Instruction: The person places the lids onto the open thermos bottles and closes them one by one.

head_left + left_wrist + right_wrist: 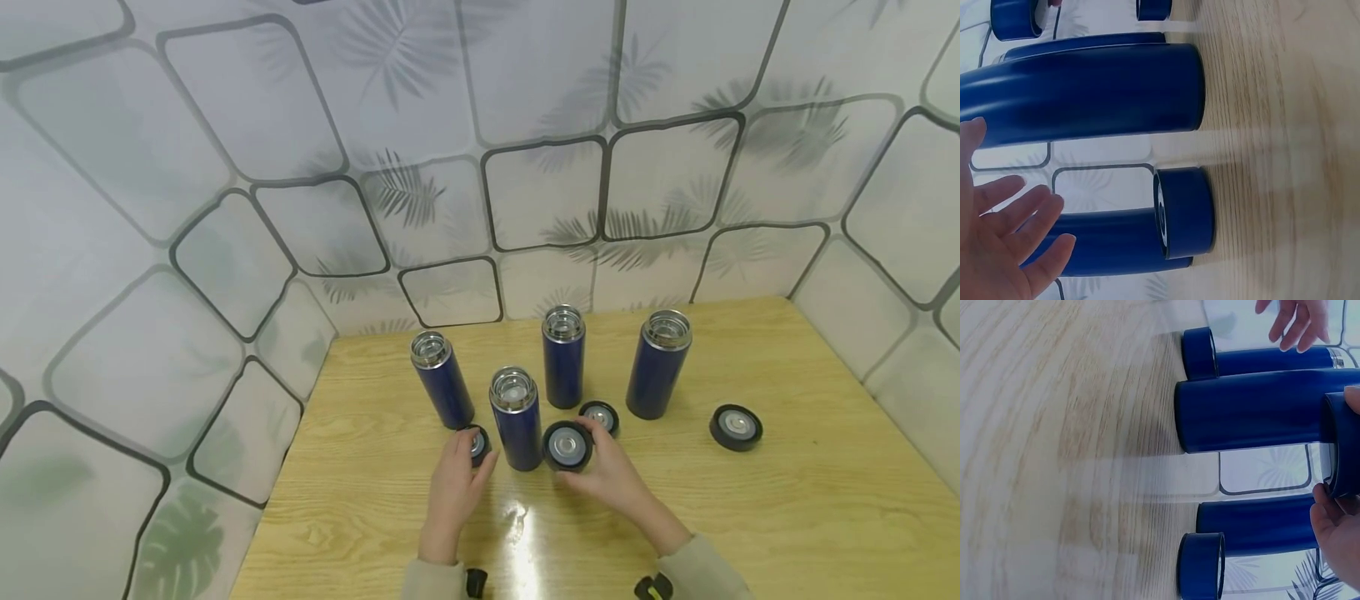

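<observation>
My right hand (613, 479) pinches a dark bottle lid (567, 447) by its rim, raised off the table with its grey inner side towards the head camera. Just left of it stands a lidless blue bottle (519, 429), the nearest one. On that bottle's other side, my left hand (453, 487) hovers with fingers spread and holds nothing. Below those fingers a second lid (1188, 212) rests on the table, inner side up, partly covered by the hand in the head view. The right wrist view shows the held lid (1344, 444) beside the near bottle's body.
Three more lidless blue bottles stand behind: one at left (444, 387), one in the middle (564, 358), one at right (658, 367). One lid (600, 415) lies behind my right hand, another lid (736, 427) farther right. A patterned wall (442, 200) closes off the wooden table (360, 517).
</observation>
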### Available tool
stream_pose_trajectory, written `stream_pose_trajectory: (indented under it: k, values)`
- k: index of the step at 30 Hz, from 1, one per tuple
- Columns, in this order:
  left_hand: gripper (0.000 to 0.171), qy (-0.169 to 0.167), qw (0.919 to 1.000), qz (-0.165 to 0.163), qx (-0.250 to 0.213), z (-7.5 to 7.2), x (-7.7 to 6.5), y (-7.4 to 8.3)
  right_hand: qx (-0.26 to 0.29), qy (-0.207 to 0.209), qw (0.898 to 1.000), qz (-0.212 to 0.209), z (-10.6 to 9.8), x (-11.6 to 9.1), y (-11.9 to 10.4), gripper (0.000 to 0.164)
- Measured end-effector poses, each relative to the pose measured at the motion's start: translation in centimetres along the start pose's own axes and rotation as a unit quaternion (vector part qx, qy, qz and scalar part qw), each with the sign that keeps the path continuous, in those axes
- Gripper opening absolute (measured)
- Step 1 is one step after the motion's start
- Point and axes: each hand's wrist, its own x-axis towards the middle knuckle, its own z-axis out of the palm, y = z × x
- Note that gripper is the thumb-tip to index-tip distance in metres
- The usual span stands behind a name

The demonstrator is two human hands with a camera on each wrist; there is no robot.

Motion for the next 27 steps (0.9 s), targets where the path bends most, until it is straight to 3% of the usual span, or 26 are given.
stream_pose_trajectory:
  k: [7, 14, 21, 27]
  values:
    - [0.037, 0.036, 0.9987, -0.002, -0.036, 0.5, 0.3, 0.1, 0.034, 0.036, 0.998, -0.041, -0.5, 0.1, -0.3, 0.073]
    - [0.039, 0.084, 0.9917, 0.010, -0.097, 1.4, 0.5, 0.3, 0.022, 0.071, 0.995, -0.060, -1.0, 0.1, -0.9, 0.071]
    - [0.050, 0.083, 0.9868, -0.022, -0.137, 2.4, 0.9, 1.0, 0.031, 0.103, 0.992, -0.073, -2.1, 0.0, -3.8, 0.067]
    - [0.058, 0.103, 0.9810, -0.018, -0.163, 3.4, 1.0, 1.6, 0.036, 0.112, 0.990, -0.071, -1.8, 0.4, -1.6, 0.069]
